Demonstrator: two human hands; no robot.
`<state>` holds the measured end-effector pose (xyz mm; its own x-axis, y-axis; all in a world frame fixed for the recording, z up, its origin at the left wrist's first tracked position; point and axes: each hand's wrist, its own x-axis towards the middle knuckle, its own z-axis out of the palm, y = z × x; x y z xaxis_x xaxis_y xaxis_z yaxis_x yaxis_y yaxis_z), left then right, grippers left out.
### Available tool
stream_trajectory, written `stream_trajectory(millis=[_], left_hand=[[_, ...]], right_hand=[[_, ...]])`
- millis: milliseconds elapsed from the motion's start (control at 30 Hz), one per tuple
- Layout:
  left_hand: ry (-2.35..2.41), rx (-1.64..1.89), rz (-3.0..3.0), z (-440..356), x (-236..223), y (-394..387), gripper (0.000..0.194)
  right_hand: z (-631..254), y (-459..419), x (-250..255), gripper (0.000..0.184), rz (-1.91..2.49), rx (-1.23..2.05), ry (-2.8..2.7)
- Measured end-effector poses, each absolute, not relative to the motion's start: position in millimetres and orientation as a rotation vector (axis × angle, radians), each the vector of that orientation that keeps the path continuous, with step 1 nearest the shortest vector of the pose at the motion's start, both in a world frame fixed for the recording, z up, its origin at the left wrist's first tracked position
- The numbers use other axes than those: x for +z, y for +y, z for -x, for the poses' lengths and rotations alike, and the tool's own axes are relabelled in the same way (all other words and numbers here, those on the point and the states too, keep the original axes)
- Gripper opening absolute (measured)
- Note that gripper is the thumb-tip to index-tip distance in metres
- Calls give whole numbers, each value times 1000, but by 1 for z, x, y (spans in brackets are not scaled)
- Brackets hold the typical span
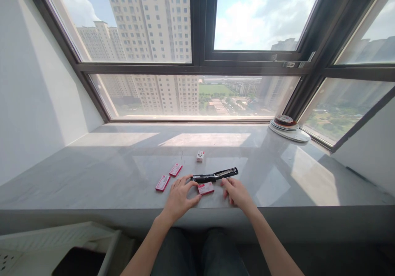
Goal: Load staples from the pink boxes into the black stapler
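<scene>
A black stapler [203, 178] lies opened out on the pale sill, its metal staple channel showing and its right-hand part angled away. In front of it is a red-and-white staple box [205, 188]. My left hand [179, 198] has its thumb and index finger at the left corners of this box, while its other fingers reach the stapler's left end. Just below the stapler's right part, my right hand [236, 193] is closed with curled fingers; what they pinch, if anything, is too small to make out.
Two more red-and-white boxes, a farther box [175, 170] and a nearer box [162, 183], lie to the left. A small white carton [200, 156] stands behind the stapler. Stacked round discs [285, 124] rest by the window's right corner. A white basket [89, 230] is below the sill.
</scene>
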<state>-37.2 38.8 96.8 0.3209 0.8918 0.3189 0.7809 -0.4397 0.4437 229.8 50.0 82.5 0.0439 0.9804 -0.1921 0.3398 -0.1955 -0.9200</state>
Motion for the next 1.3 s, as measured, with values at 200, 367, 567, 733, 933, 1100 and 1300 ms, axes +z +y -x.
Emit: stream_trajectory(millis=[200,367,567,733,933,1100,1300], left_hand=[[1420,859,-2369,38,106,37,25],[1406,894,-2356,42,106,37,25],[1411,874,-2361,41,104,38,27],[1402,901,-2343,42,107,38,23],[1419,908,-2344,40,110,33,25],[1433,915,-2353,38,112,31,24],[1439,923,-2338,39,107,33,27]], right_hand=[[-196,53,80,29,1638,812,-1677],[-211,56,75,34,1595,1037,-1610],[-201,55,72,32,1595,1017,-1626],[-210,58,69,32,1587,1060,-1596],[-225,46,86,29,1693,822,-1619],[-183,37,112,21,1649,519,-1741],[-141,54,117,26,1651,660,-1723]])
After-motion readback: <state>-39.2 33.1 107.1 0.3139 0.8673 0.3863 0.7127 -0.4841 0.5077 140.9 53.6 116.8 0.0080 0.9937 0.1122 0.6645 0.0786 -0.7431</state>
